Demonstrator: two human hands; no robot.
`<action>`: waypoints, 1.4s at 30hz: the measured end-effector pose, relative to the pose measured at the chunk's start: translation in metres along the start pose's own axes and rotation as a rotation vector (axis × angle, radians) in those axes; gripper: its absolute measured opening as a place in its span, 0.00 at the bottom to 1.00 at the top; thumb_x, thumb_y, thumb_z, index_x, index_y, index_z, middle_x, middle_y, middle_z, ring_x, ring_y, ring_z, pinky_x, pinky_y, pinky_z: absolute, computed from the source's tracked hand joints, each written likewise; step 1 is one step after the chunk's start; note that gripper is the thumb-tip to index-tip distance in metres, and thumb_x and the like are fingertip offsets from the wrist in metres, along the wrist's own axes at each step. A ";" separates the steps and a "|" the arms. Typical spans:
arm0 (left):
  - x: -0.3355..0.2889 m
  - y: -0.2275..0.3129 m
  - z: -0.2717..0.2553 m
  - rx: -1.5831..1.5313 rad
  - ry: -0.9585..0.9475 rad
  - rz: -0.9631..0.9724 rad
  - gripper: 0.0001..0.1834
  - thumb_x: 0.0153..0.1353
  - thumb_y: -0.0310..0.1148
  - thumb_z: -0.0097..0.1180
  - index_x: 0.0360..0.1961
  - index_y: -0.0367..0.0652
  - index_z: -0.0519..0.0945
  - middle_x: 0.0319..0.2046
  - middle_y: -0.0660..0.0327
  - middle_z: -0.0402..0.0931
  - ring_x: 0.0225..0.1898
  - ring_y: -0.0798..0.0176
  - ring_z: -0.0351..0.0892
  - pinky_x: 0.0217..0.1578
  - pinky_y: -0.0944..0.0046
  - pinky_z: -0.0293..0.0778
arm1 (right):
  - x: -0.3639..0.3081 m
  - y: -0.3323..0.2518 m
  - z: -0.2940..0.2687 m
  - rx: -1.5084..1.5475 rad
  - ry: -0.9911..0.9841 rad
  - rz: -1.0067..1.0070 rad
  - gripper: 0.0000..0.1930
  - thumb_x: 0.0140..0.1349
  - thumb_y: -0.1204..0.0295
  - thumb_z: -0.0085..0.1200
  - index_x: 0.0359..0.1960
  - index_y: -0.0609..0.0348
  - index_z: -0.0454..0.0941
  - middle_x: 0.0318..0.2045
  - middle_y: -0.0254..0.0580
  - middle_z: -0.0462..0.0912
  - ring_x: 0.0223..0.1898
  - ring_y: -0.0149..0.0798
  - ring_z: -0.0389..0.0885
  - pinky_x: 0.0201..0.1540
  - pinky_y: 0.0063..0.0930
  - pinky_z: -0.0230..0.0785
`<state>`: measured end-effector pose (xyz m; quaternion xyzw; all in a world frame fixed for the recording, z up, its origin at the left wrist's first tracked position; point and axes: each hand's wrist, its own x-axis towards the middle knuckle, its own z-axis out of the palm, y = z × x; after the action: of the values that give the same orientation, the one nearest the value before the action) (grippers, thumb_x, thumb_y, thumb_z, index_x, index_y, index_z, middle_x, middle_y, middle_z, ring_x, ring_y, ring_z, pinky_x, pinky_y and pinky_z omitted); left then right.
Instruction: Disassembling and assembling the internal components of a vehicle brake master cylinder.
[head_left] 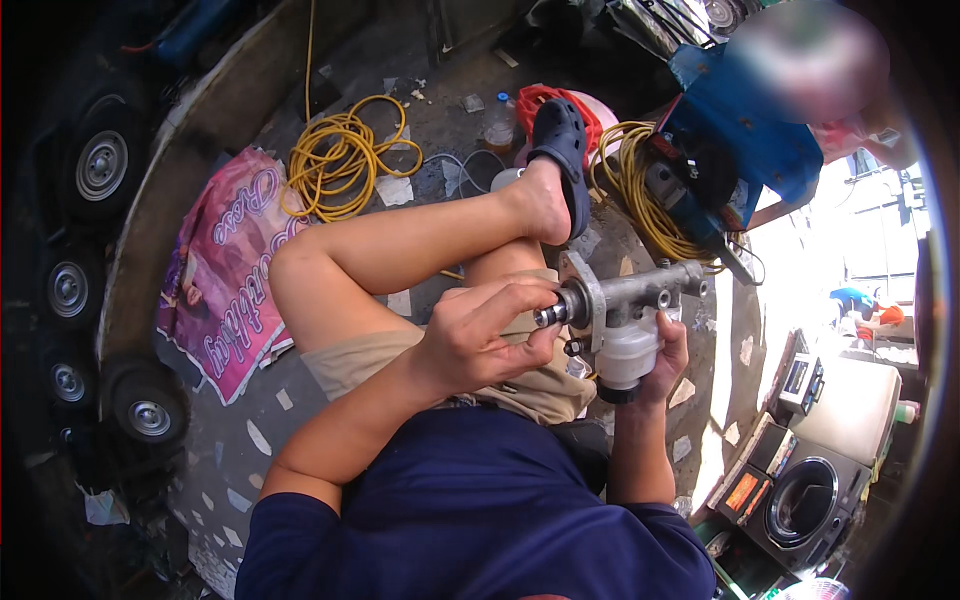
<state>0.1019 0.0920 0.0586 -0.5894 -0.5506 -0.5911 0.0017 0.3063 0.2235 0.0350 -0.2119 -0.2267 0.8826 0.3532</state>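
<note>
Over the lap, left hand (480, 335) fingers grip cylinder (625, 295), right hand (668, 355) beneath.

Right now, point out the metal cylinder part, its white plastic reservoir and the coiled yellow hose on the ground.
metal cylinder part (640, 288), head view, middle of its grey body.
white plastic reservoir (628, 350), head view, its pale side wall.
coiled yellow hose (340, 155), head view, on the loops.

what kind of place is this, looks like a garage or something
Probably an informal outdoor repair yard or roadside workshop. Small wheels line the left edge, coiled yellow hoses lie on the concrete ground, and the left hand and right hand hold a metal brake master cylinder with its plastic reservoir.
</note>
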 end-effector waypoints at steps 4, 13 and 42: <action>0.001 0.008 -0.003 -0.006 -0.002 -0.055 0.13 0.51 0.23 0.69 0.38 0.36 0.81 0.33 0.53 0.86 0.33 0.58 0.89 0.37 0.63 0.83 | -0.002 0.005 0.000 0.007 0.113 0.072 0.26 0.67 0.58 0.51 0.59 0.66 0.72 0.47 0.57 0.85 0.37 0.58 0.90 0.32 0.58 0.88; 0.000 0.006 0.009 -0.141 0.055 0.018 0.29 0.52 0.39 0.80 0.45 0.36 0.76 0.57 0.38 0.78 0.61 0.42 0.80 0.58 0.54 0.78 | -0.002 0.032 0.009 0.241 -0.080 0.265 0.37 0.68 0.52 0.46 0.68 0.74 0.65 0.58 0.59 0.80 0.54 0.50 0.84 0.56 0.40 0.80; -0.053 0.002 0.034 -0.445 -0.103 -0.274 0.24 0.59 0.48 0.74 0.45 0.42 0.79 0.50 0.49 0.68 0.43 0.59 0.77 0.44 0.62 0.75 | -0.009 -0.002 0.020 -1.241 -0.181 -0.225 0.13 0.57 0.70 0.72 0.32 0.65 0.80 0.28 0.40 0.83 0.32 0.27 0.83 0.32 0.20 0.72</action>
<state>0.1431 0.0793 0.0131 -0.5245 -0.4811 -0.6617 -0.2360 0.3021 0.2129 0.0543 -0.2765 -0.7456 0.5591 0.2347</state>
